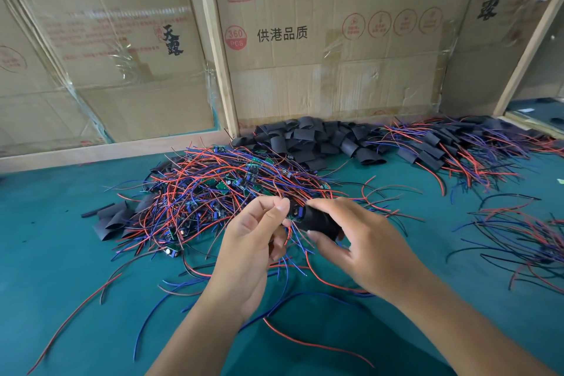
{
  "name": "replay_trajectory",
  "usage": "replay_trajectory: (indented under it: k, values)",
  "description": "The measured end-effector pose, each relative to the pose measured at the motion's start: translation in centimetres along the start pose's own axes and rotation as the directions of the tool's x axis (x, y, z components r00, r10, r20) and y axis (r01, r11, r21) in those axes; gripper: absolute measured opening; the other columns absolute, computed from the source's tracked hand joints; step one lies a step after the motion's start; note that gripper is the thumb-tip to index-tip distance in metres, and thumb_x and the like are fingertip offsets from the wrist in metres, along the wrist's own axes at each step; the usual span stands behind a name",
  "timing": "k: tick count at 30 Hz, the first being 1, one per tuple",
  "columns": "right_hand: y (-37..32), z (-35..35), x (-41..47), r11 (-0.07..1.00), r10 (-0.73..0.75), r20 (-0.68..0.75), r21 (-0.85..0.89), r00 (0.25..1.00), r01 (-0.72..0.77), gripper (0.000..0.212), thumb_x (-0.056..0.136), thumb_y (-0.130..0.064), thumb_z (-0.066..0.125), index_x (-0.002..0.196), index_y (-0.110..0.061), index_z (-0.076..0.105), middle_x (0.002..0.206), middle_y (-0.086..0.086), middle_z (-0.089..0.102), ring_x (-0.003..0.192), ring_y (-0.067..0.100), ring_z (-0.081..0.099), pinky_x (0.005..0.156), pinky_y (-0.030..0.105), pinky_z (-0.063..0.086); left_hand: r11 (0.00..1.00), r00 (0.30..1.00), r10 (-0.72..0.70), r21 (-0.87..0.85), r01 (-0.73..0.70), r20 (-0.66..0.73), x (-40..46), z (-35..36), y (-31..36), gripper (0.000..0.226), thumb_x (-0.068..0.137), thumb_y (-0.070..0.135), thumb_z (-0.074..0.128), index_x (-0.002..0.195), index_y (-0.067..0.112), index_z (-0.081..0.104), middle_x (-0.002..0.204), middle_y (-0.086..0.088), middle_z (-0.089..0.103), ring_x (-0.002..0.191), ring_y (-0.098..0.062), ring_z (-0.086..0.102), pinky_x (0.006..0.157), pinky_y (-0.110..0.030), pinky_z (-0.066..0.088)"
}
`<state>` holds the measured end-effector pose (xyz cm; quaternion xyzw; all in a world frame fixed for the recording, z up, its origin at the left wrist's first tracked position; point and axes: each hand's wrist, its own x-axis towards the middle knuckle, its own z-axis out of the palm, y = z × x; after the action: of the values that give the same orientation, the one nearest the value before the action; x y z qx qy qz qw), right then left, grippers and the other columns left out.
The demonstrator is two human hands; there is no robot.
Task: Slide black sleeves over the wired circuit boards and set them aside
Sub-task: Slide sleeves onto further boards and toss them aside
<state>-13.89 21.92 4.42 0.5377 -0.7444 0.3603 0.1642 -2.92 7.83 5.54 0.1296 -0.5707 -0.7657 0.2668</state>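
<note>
Item, nearest: left hand [253,241], fingers curled, pinching a wired circuit board [295,213] whose body is mostly hidden, only a blue-and-white edge showing. Right hand [363,241] grips a black sleeve [320,223], matte and tubular, its mouth touching the board; its far end is hidden behind the fingers. Both are held above the green felt-like table [61,269]. Behind the sleeve: tangled heap of bare boards [213,186] with thin red, blue and black wires. Further behind: pile of loose flattened sleeves [320,137]. Right of the sleeve: sleeved boards [442,144], set aside. Farthest: taped cardboard cartons [320,40], tops cut off.
</note>
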Motion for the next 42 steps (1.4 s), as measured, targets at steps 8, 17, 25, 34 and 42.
replay_trajectory:
  k: [8,17,25,34,42]
  values:
    - [0.0,-0.2,0.1,1.000,-0.030,-0.020,0.007,0.999,0.030,0.044,0.097,-0.038,0.057,0.130,-0.009,0.062,0.108,0.001,0.068,0.098,0.021,0.067,0.075,0.039,0.055,0.999,1.000,0.011,0.034,-0.010,-0.022,-0.3,0.2,-0.1,0.020,0.079,0.038,0.070,0.079,0.019,0.064,0.068,0.001,0.055,0.055,-0.011,0.036,0.053,-0.024,0.027]
    - [0.3,0.3,0.0,0.994,-0.112,-0.016,-0.019,0.994,0.112,0.042,0.097,-0.031,0.059,0.131,-0.007,0.061,0.119,0.003,0.067,0.108,0.021,0.065,0.087,0.035,0.054,0.998,1.000,0.001,0.064,0.001,-0.026,-0.3,0.3,-0.5,0.030,0.071,0.040,0.076,0.082,0.014,0.064,0.064,-0.002,0.047,0.053,-0.011,0.036,0.052,-0.021,0.032]
    - [0.9,-0.1,0.2,0.995,-0.092,0.000,0.043,0.996,0.092,0.044,0.097,-0.030,0.061,0.134,-0.006,0.060,0.122,0.004,0.066,0.113,0.019,0.063,0.094,0.032,0.048,0.999,0.999,0.004,0.034,-0.005,0.046,-0.4,0.1,-0.1,0.012,0.077,0.028,0.072,0.080,0.016,0.069,0.075,-0.005,0.061,0.056,-0.013,0.046,0.051,-0.020,0.040]
    - [1.0,-0.2,0.2,0.991,-0.129,0.026,0.038,0.991,0.128,0.045,0.093,-0.024,0.063,0.134,-0.004,0.059,0.122,0.005,0.066,0.113,0.013,0.057,0.098,0.017,0.040,0.994,1.000,0.026,0.102,-0.027,0.013,-0.3,0.1,-0.2,0.016,0.087,0.008,0.069,0.075,0.019,0.069,0.072,-0.002,0.060,0.054,-0.012,0.047,0.051,-0.020,0.040]
    - [0.5,-0.4,0.1,0.992,-0.088,0.056,0.097,0.995,0.082,0.044,0.096,-0.033,0.057,0.131,-0.007,0.059,0.121,0.001,0.067,0.108,0.016,0.062,0.091,0.027,0.049,0.997,1.000,-0.024,0.074,0.025,-0.014,-0.1,-0.1,-0.5,0.018,0.086,0.003,0.068,0.076,0.017,0.068,0.070,-0.002,0.058,0.053,-0.011,0.048,0.048,-0.023,0.038]
